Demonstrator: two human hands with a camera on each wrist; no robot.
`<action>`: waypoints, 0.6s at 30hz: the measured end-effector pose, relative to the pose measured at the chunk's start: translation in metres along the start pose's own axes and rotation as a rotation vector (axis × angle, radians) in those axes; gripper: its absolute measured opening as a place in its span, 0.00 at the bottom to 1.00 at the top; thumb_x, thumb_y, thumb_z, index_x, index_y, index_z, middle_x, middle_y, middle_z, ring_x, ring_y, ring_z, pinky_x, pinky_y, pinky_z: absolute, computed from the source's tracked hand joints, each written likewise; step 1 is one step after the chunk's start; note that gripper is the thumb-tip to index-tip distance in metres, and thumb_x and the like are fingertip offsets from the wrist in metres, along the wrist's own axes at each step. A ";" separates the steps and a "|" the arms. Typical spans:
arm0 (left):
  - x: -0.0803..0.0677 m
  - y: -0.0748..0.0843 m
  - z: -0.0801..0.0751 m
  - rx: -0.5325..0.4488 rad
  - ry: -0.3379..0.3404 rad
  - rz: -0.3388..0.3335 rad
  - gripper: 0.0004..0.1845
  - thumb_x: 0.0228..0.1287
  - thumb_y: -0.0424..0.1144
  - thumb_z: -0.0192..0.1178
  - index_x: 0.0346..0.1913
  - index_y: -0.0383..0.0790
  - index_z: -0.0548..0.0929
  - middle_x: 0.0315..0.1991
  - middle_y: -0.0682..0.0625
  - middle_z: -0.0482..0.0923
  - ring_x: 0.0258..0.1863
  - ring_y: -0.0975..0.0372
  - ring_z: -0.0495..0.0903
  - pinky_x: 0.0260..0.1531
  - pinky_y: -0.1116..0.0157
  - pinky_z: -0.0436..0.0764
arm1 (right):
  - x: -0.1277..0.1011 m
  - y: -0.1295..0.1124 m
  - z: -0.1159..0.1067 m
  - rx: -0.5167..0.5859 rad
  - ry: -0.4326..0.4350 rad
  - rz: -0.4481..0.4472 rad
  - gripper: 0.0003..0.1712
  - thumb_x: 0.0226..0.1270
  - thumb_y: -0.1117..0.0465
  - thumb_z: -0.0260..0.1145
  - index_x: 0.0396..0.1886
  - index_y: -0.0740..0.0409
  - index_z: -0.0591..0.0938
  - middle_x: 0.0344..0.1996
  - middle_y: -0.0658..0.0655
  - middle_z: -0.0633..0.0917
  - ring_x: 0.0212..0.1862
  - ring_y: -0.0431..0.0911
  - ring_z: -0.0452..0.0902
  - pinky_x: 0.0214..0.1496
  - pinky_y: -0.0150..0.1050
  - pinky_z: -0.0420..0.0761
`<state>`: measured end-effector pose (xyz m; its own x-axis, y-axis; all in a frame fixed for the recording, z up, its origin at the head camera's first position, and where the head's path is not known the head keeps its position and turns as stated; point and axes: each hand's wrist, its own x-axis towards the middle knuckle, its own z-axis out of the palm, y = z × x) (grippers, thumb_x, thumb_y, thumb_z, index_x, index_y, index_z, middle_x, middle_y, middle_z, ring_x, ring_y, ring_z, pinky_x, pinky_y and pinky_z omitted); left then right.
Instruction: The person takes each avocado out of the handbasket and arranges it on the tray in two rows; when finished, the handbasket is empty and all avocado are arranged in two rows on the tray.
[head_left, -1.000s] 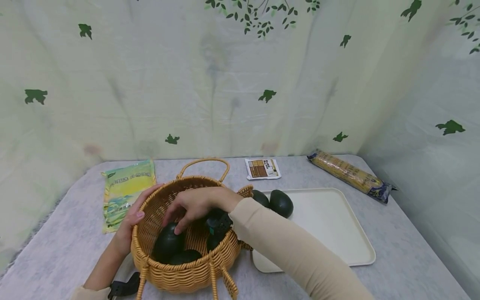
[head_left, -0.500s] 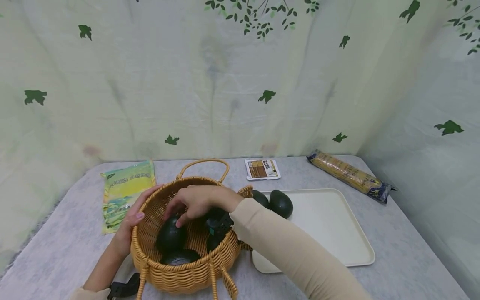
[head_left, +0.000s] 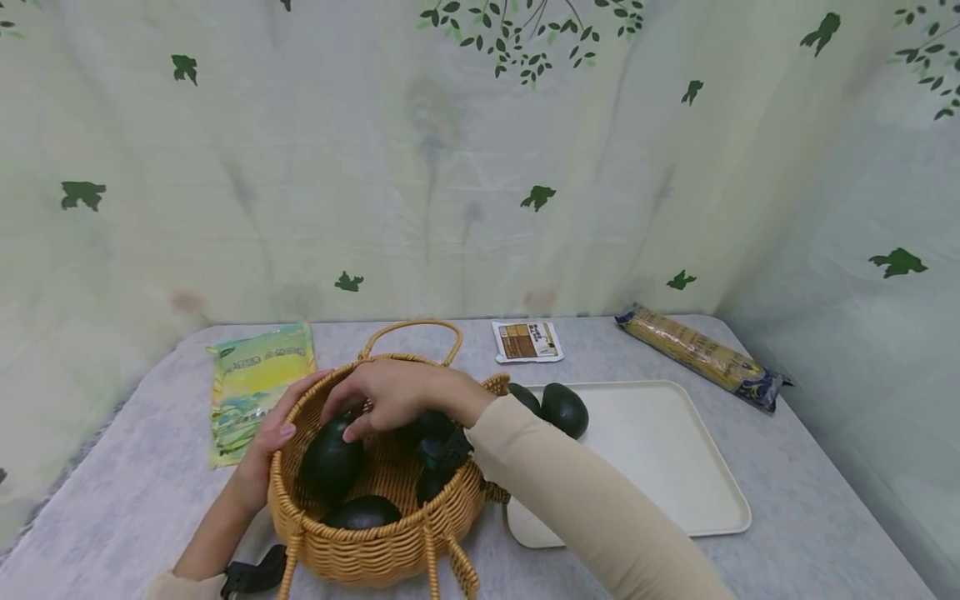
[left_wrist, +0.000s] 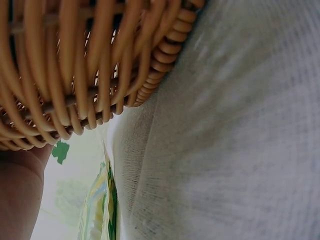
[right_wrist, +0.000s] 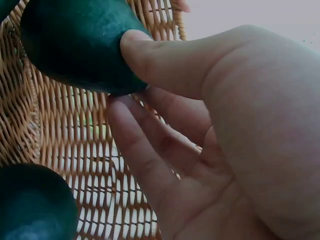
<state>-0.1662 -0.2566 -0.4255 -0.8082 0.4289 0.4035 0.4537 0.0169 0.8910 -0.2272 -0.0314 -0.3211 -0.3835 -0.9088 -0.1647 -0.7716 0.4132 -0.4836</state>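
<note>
In the head view, my right hand (head_left: 390, 396) reaches into the wicker basket (head_left: 360, 567) from the right. Its thumb and fingertips pinch the upper end of a dark green avocado (head_left: 332, 462), also large in the right wrist view (right_wrist: 80, 45). Another avocado (head_left: 363, 512) lies at the basket's front, and more dark fruit sits partly hidden beneath my right wrist. My left hand (head_left: 262, 454) rests against the basket's outer left side, thumb by the rim, no fingers visible inside. The left wrist view shows woven wall (left_wrist: 75, 65) close to the palm.
Right of the basket, a white tray (head_left: 660, 467) carries two avocados (head_left: 565, 410) at its left end. Behind lie a small white-and-brown packet (head_left: 528, 342) and a long yellow-and-blue package (head_left: 697, 354). A yellow-green bag (head_left: 255, 375) lies left. The basket's handle (head_left: 416, 323) stands up.
The pinched avocado has risen slightly and shifted left within the basket with my right hand. The avocado at the front shows more fully. My left hand stays at the basket's side.
</note>
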 end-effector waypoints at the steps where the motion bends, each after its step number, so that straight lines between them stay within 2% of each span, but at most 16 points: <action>1: 0.000 0.000 0.000 0.003 -0.002 0.002 0.35 0.75 0.42 0.29 0.81 0.32 0.52 0.76 0.52 0.61 0.71 0.67 0.65 0.64 0.73 0.69 | -0.001 0.000 -0.001 -0.002 0.005 0.001 0.22 0.74 0.54 0.67 0.65 0.47 0.82 0.60 0.44 0.85 0.61 0.32 0.78 0.62 0.24 0.70; 10: 0.000 0.001 0.002 -0.004 0.000 -0.001 0.35 0.74 0.42 0.30 0.81 0.33 0.53 0.74 0.51 0.62 0.70 0.66 0.66 0.63 0.73 0.70 | -0.020 -0.003 -0.010 0.056 0.043 0.013 0.23 0.75 0.55 0.66 0.67 0.47 0.81 0.63 0.45 0.83 0.63 0.33 0.77 0.63 0.25 0.71; 18: 0.000 0.002 0.003 -0.026 -0.009 -0.007 0.35 0.74 0.42 0.29 0.81 0.33 0.51 0.74 0.51 0.62 0.69 0.66 0.67 0.62 0.71 0.72 | -0.038 -0.002 -0.012 0.086 0.112 -0.003 0.22 0.75 0.55 0.67 0.66 0.48 0.81 0.63 0.46 0.83 0.63 0.33 0.78 0.64 0.26 0.71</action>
<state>-0.1647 -0.2541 -0.4243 -0.8077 0.4374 0.3953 0.4379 -0.0037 0.8990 -0.2174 0.0029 -0.3031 -0.4388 -0.8960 -0.0685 -0.7286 0.3993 -0.5565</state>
